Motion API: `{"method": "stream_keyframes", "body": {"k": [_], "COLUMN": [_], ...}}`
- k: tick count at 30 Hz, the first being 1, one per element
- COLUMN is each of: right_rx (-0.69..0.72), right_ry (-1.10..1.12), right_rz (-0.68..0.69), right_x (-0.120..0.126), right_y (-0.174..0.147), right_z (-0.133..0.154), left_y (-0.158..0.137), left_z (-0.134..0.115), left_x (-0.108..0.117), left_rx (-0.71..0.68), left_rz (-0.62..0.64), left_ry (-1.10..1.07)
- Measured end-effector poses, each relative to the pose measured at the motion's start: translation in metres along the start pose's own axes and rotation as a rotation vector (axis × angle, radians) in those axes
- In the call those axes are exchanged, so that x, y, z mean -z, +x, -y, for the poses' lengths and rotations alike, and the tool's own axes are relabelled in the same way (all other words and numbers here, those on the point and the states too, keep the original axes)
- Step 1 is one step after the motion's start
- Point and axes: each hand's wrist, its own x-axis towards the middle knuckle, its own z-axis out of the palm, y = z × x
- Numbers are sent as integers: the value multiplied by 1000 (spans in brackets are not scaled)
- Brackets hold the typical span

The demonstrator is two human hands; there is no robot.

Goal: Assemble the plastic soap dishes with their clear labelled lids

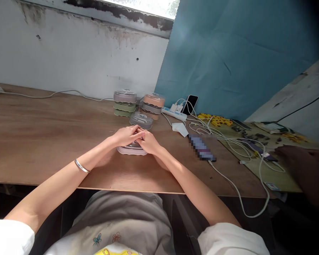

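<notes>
We find both hands resting together on a low round container [131,149] that sits on the wooden desk [42,141], near its front edge and roughly at the middle of the view. The left hand [127,135] lies over the container's top from the left, its fingers curled down and forward. The right hand [148,141] covers the right side of the top, its fingers bent toward the left hand. The fingertips of the two hands meet above the container's middle; we cannot tell whether they pinch a small part of the lid or merely press on it, as the hands hide that spot. Only the container's pale lower rim shows beneath them. A metal bangle [82,166] circles the left wrist.

Just beyond the hands stands a single grey lidded container [141,120]. Farther back we note two stacks of like containers: a left stack [124,102] with a greyish one over green ones, and a right stack [152,105] topped in orange.

To the right of these lies a white power strip [173,112] with plugs in it, and a dark phone [190,105] leans against the blue panel [228,53] behind. White cables [236,145] run across the right part of the desk. A folded white cloth or paper [180,128] lies near the strip, and a blurred oblong object [202,147] rests to the right of the hands.
</notes>
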Motion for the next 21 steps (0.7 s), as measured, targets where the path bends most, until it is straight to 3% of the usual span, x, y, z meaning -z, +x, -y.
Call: {"method": "stream_keyframes", "body": {"k": [21], "right_rx": [-18], "right_ry": [-15], "right_rz": [19], "right_x": [2], "right_y": [0], "right_z": [5], "left_y": [-1], "left_z": [-2], "left_x": [1], "left_rx": [0], "left_rz": [2], "left_ry": [-15]}}
